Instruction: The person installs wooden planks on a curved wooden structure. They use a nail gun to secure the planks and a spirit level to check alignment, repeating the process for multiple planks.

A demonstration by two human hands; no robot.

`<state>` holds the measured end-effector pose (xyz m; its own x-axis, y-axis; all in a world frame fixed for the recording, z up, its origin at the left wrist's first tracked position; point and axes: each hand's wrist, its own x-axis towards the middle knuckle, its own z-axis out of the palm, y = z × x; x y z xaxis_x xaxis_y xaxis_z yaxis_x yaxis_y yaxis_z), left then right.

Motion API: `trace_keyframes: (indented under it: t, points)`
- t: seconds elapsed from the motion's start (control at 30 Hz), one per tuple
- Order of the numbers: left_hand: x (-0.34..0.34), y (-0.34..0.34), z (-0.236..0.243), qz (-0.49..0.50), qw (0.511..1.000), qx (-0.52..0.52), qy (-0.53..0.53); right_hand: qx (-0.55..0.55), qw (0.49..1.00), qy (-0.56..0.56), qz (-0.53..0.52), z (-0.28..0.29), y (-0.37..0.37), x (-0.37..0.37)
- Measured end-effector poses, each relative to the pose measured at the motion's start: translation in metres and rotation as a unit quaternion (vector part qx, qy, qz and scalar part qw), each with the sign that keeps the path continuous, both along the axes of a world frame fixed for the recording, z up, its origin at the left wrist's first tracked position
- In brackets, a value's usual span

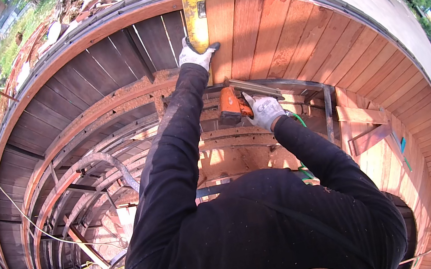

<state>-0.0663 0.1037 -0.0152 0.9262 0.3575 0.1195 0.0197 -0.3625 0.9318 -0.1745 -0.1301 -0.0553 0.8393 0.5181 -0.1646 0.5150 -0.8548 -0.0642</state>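
Note:
A yellow spirit level (195, 1) stands upright against the curved wall, crossing its top rim. My left hand (195, 56), in a white glove with dark fingertips, grips the level near its lower end, thumb stretched to the right. Just below and to the right, my right hand (264, 111), gloved alike, is closed round an orange nail gun (228, 102). The gun's long grey magazine (254, 89) slants over that hand, near the lower ends of the reddish planks (258, 30). Its nose and trigger cannot be made out.
Dark planks (106, 61) with gaps line the wall on the left. Curved ribs (82, 120) step down below them. A green hose (298, 119) hangs by my right forearm, a grey upright post (329, 109) beyond it. A thin cable (43, 226) crosses the lower left.

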Motion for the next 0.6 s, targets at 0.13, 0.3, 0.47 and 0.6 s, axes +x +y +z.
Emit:
trace_keyframes:
  t: [0.13,0.3,0.47,0.6]
  points:
    - [0.001,0.000,-0.001,0.007,1.000,0.003,-0.002,-0.027,0.999,0.009,0.020,0.008,0.018,0.005]
    - [0.001,0.000,0.000,-0.005,1.000,-0.008,-0.004,-0.038,0.999,0.025,0.028,0.014,0.025,0.004]
    - [0.006,-0.001,-0.009,0.002,1.000,-0.016,-0.011,-0.001,1.000,0.019,0.020,0.005,0.019,0.003]
    - [0.004,-0.001,-0.007,0.003,0.999,0.007,-0.049,0.134,0.990,0.025,-0.023,0.028,0.000,-0.015]
